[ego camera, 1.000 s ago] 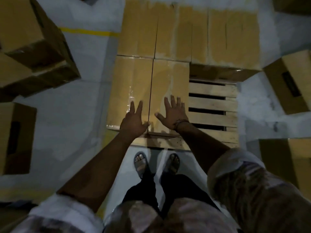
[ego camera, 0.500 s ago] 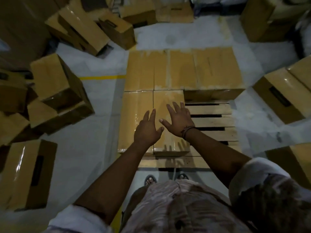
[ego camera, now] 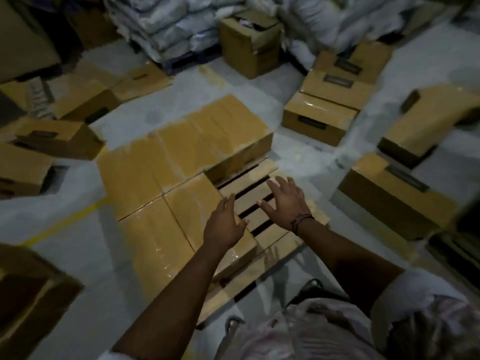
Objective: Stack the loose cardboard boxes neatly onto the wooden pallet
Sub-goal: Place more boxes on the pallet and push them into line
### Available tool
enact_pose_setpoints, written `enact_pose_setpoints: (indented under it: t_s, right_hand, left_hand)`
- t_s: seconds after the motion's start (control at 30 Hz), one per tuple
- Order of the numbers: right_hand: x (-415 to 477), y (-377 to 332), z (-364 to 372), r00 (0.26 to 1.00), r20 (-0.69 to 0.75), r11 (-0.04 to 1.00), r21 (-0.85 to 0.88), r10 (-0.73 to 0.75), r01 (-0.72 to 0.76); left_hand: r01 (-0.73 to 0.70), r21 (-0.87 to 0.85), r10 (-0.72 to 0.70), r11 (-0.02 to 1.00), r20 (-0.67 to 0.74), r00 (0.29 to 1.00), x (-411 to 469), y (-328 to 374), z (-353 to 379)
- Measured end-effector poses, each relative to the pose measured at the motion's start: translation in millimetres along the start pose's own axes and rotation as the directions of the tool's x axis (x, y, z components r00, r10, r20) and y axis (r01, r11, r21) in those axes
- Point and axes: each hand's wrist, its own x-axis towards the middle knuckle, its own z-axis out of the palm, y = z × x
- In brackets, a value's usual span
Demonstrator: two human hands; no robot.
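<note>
Since a second ago both hands have lifted off the stacked boxes (ego camera: 161, 178). They hover empty with fingers spread, the left hand (ego camera: 224, 224) over the box edge and the right hand (ego camera: 285, 201) over the wooden pallet (ego camera: 259, 170), where the slats lie bare. Right of the right hand, a strip of floor (ego camera: 311, 162) separates the pallet from a loose box (ego camera: 389, 198).

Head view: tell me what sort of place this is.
Probably a warehouse or storeroom: loose cardboard boxes lie about the grey floor, a wooden pallet is partly loaded, and white sacks are stacked at the back.
</note>
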Motion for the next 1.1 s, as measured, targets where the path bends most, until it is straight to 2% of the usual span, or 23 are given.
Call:
enact_pose_setpoints:
  t_s: [0.17,0.4,0.8,0.93,1.1]
  right_hand:
    - [-10,65,-19,0.983,-0.062,0.982,0.091,0.173,-0.167]
    - [-12,184,-48,0.945,-0.066,0.941,0.142,0.319,-0.308]
    - [-4,394,-136,0.864,-0.098,0.866,0.147,0.493,-0.477]
    - [9,433,-149,0.837,-0.119,0.841,0.171,0.534,-0.513]
    - [33,468,-148,0.798,-0.066,0.792,0.199,0.599,-0.578]
  left_hand:
    - [-0.157,-0.010,0.158,0.987,0.059,0.986,26,57,18]
    - [-0.193,-0.018,0.194,0.981,0.125,0.973,74,152,62]
    - [-0.297,-0.129,0.319,0.946,0.215,0.923,159,368,160]
    - [-0.325,-0.143,0.352,0.935,0.254,0.901,177,409,175]
    - [-0.311,-0.128,0.336,0.942,0.327,0.883,221,427,193]
